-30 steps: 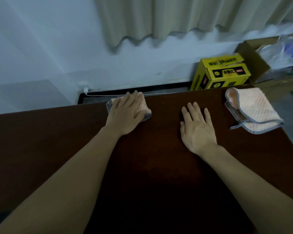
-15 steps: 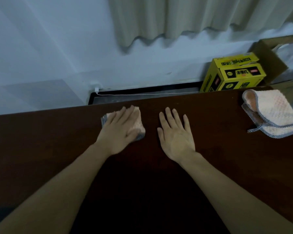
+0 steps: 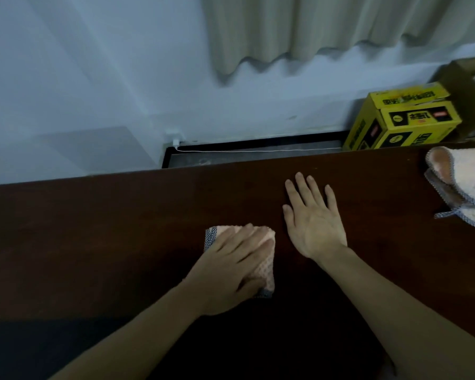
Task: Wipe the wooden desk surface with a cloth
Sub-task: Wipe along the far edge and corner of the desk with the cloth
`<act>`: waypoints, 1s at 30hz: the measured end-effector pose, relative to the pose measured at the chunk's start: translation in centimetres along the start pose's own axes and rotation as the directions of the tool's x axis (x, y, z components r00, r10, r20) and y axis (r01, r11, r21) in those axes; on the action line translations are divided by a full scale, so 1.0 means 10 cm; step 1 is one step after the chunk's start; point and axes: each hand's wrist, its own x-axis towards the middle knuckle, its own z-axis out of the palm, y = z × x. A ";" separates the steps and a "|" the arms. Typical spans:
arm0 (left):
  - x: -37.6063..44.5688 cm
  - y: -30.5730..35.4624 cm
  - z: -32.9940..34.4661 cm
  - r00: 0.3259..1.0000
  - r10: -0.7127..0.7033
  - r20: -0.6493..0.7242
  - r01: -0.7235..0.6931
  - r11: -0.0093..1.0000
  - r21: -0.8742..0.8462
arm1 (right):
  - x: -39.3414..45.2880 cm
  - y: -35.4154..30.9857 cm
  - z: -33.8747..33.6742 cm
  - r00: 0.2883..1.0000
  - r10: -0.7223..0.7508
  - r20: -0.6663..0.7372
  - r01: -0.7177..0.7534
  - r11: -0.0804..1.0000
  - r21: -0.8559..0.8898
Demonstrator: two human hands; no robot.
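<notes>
The dark wooden desk [image 3: 93, 229] fills the lower half of the head view. My left hand [image 3: 231, 267] presses flat on a folded pink cloth with a grey checked edge [image 3: 266, 272], which lies on the desk near the middle. Most of that cloth is hidden under my palm and fingers. My right hand [image 3: 313, 218] rests flat on the bare wood just to the right, fingers straight and spread, holding nothing.
A second pink cloth with grey trim [image 3: 461, 185] lies crumpled at the desk's far right edge. Behind the desk stand a yellow carton [image 3: 403, 122] and a brown cardboard box [image 3: 466, 86] on the floor. A white cable [image 3: 258, 150] runs along the wall under a beige curtain [image 3: 313, 28].
My left hand has dragged the cloth from the desk's far edge toward me. My right hand stays flat on the desk. The view has shifted left, so the second cloth sits further right.
</notes>
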 end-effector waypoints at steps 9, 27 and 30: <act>1.03 -1.12 -0.25 0.916 -0.370 -0.154 0.373 0.928 -0.010 | 0.03 0.04 0.07 0.999 -0.016 -0.035 0.017 1.000 0.005; 0.10 -0.75 -0.09 0.982 -0.180 -0.061 0.179 0.984 -0.029 | -0.01 0.01 0.01 1.000 -0.007 0.010 0.008 1.000 -0.013; 0.54 -1.27 -0.13 0.924 -0.351 -0.152 0.354 0.935 -0.010 | 0.01 0.00 0.06 1.000 -0.008 -0.025 0.008 1.000 -0.020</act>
